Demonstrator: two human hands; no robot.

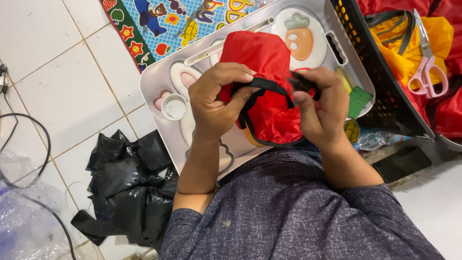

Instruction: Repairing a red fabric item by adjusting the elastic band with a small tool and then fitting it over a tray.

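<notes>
A red fabric pouch (262,58) with black trim lies under my two hands, over a grey tray (154,82). My left hand (216,98) grips the pouch's left side and pinches its black strap (262,85). My right hand (325,103) holds the other end of the black strap, fingers closed on it. The strap runs taut between both hands. The lower edge of the pouch curves down toward my chest.
A black plastic basket (365,62) at right holds red and yellow fabric (440,33) and pink-handled scissors (426,67). Black plastic bags (127,188) lie on the white tiled floor at left, with a black cable (33,125). A colourful play mat (163,19) sits above the tray.
</notes>
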